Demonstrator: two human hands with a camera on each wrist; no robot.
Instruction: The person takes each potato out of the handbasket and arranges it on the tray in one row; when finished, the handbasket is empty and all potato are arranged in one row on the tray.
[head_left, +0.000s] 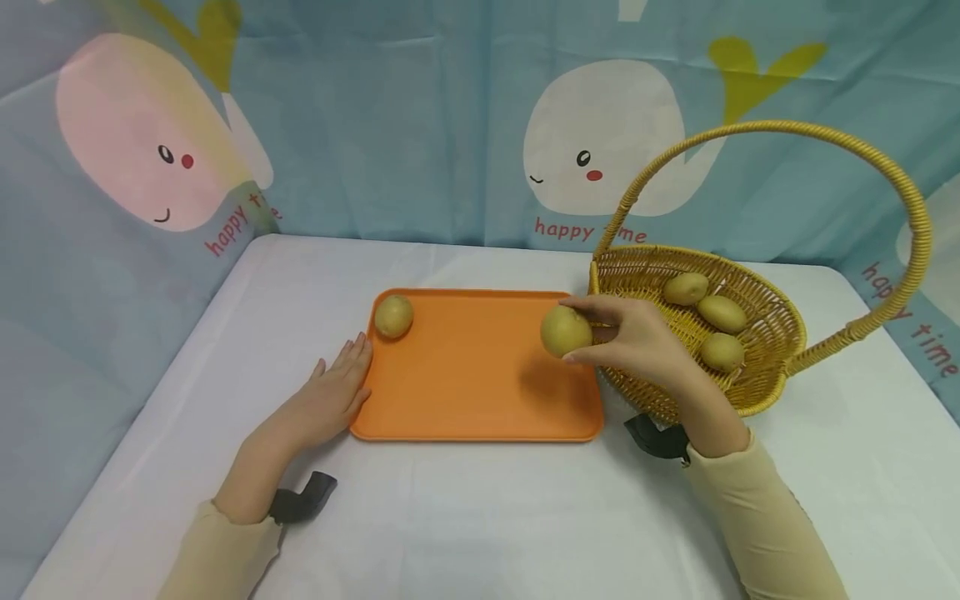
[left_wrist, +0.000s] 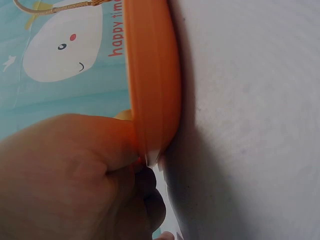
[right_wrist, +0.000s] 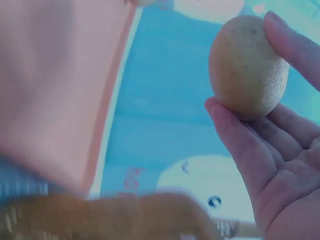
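Observation:
My right hand [head_left: 637, 337] pinches a potato [head_left: 566, 332] between thumb and fingers, above the right end of an orange tray [head_left: 465, 367]. In the right wrist view the potato [right_wrist: 248, 67] is smooth, pale and oval, with small dark spots. The left hand [head_left: 330, 396] rests against the tray's left edge, its fingers extended. From the left wrist, the thumb touches the tray's side [left_wrist: 152, 75], while the other fingers are partly hidden behind it. Another potato [head_left: 393, 317] lies in the tray's far left corner.
A yellow wicker basket [head_left: 787, 333] with a tall arched handle [head_left: 918, 225] stands right of the tray, behind the right forearm. Three potatoes lie in it, one of them the middle potato [head_left: 722, 314]. A white cloth [head_left: 465, 517] covers the table; a printed blue curtain [head_left: 450, 125] hangs behind.

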